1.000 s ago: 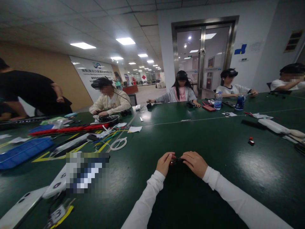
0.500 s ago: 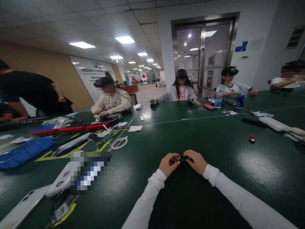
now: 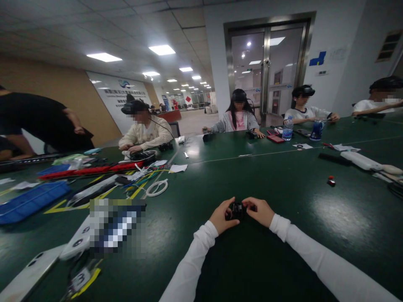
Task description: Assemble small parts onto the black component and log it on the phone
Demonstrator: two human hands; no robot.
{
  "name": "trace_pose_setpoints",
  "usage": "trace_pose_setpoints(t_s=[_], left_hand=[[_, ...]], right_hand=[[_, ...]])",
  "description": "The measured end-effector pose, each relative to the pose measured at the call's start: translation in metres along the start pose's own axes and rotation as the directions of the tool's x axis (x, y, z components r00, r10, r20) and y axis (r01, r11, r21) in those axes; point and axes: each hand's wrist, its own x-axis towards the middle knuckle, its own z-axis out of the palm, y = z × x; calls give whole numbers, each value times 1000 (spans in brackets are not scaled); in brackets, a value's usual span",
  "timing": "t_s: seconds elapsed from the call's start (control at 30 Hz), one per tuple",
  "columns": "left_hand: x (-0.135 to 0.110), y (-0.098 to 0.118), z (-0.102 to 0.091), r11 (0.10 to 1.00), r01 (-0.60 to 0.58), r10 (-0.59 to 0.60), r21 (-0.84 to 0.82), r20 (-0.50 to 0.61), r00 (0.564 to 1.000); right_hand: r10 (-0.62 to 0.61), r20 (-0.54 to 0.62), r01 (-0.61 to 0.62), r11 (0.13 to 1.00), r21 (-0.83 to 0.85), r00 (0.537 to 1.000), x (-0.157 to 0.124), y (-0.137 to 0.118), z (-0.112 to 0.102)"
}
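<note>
l hand (image 3: 223,216) has the small black thing (image 3: 236,211) pinched, thumb on near side, fingers curled round far side. r hand (image 3: 260,210) is at its right side, thumb & index bent in close together; can't tell if they pinch a bit of it or just touch. thing sits btwn both hands, mid-scene on the near part of the green table (image 3: 195,209); can't tell if it rests on the top or is held just above.

l grip looks like the steadying one, prob b/c it spans near & far sides & leaves the right side reachable for r fingertips. both forearms come in from near edge of view, angled inward, so the thing is prob easy to see & reach.

room: nearest stuff on left is white ring (image 3: 157,188) & a white jointed device (image 3: 74,241), both well apart from l hand; blue tray (image 3: 33,205) further left. on right, small red-topped item (image 3: 331,180), also well apart. far side: table seam (image 3: 220,159), then bottle (image 3: 287,129) & co-workers along far edge. table's near edge not visible, so can't judge clearance there.
</note>
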Motion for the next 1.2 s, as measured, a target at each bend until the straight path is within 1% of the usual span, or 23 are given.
trace_pose_setpoints(t_s=[0.13, 0.3, 0.43, 0.57, 0.73, 0.87, 1.03, 1.2], left_hand=[[0, -3, 3, 1000, -8, 9, 19, -37, 999], [-1, 4, 3, 999, -34, 37, 33, -80, 996], [-2, 9, 4, 994, -73, 82, 83, -103, 991], [-2, 11, 5, 989, -80, 97, 126, -141, 985], [-3, 14, 5, 984, -98, 117, 148, -128, 985], [-4, 17, 6, 972, -114, 137, 204, -104, 985], [-4, 17, 9, 965, -86, 116, 247, -106, 988], [-4, 18, 10, 965, -73, 104, 250, -115, 988]], right_hand=[[-2, 38, 0, 999, 50, 999, -3, -6, -1], [-9, 59, 6, 999, 51, 998, -5, -12, -1], [-56, 18, 56, 998, 1, 998, -5, -13, 3], [-75, -24, 74, 997, -36, 997, -5, -14, 3], [-83, -67, 82, 996, -28, 994, -5, -18, 1], [-96, -61, 93, 995, -48, 994, -5, -19, 2], [-97, -61, 92, 992, -91, 993, -5, -20, 2], [-126, -80, 120, 990, -77, 989, -5, -20, 3]])
